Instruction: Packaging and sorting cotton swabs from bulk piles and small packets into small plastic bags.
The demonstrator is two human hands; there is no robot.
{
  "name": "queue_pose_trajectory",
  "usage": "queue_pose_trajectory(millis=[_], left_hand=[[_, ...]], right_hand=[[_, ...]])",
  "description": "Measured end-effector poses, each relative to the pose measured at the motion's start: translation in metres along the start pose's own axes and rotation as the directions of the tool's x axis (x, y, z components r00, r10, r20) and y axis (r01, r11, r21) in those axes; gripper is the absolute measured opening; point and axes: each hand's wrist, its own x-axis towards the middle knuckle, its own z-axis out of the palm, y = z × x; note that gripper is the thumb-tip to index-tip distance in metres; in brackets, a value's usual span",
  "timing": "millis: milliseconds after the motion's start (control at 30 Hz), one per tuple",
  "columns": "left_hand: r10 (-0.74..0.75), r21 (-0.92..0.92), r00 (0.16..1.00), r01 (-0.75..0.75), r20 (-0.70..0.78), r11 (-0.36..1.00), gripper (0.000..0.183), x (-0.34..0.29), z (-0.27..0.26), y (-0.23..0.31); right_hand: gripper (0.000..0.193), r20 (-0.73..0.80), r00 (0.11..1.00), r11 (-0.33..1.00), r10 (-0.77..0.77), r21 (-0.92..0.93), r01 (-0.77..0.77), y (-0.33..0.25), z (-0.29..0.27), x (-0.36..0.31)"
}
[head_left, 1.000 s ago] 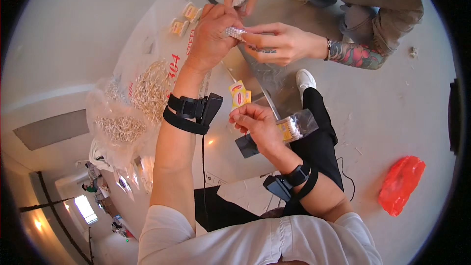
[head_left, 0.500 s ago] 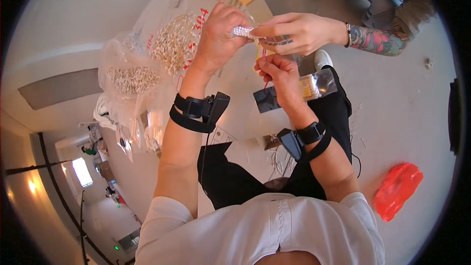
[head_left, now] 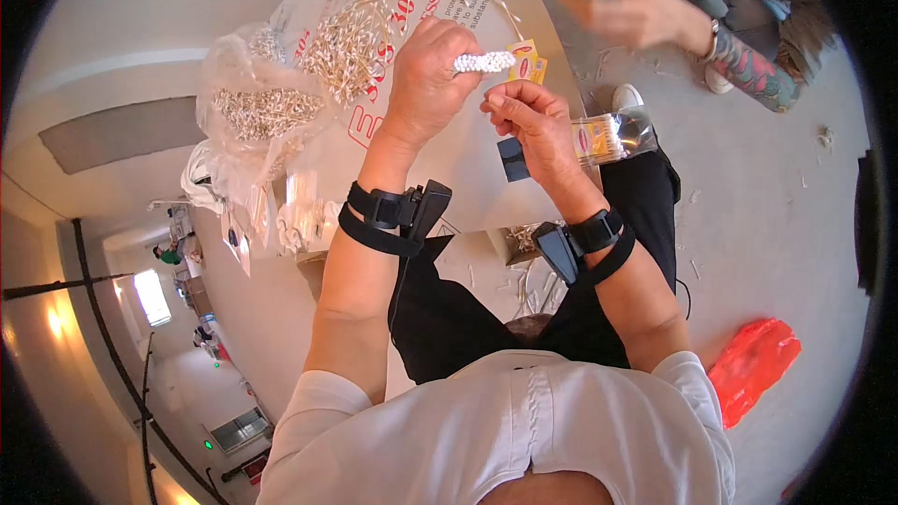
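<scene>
My left hand (head_left: 432,70) is closed around a tight bundle of cotton swabs (head_left: 486,63), whose white tips stick out to the right. Just below and to the right of the bundle, my right hand (head_left: 533,117) has thumb and forefinger pinched together; whatever lies between them is too small to make out. Small yellow packets (head_left: 528,64) lie on the table beyond my right hand. Beside that wrist is a clear-wrapped pack of swabs with a yellow label (head_left: 599,138), and a dark blue piece (head_left: 514,159) lies to its left. A co-worker's blurred hand (head_left: 617,0) hovers at upper right.
Loose swabs (head_left: 351,47) are heaped on the pale table (head_left: 430,178), beside a clear plastic bag full of swabs (head_left: 267,112). An open box (head_left: 519,243) stands near my lap. A red plastic bag (head_left: 753,369) and stray swabs lie on the floor at right.
The co-worker's hand has let go of the swab bundle and drawn back to the upper right. My left hand still holds the bundle; my right hand has moved slightly up and left.
</scene>
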Motion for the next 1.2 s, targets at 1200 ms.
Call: queue_pose_trajectory(millis=[1200], left_hand=[[-0.227,-0.373,0.953,0.140,-0.200,0.917,0.032,-0.066,-0.035,0.075]], right_hand=[[0.027,0.162,0.986,0.976,-0.035,0.218,-0.001,-0.027,0.025,-0.033]])
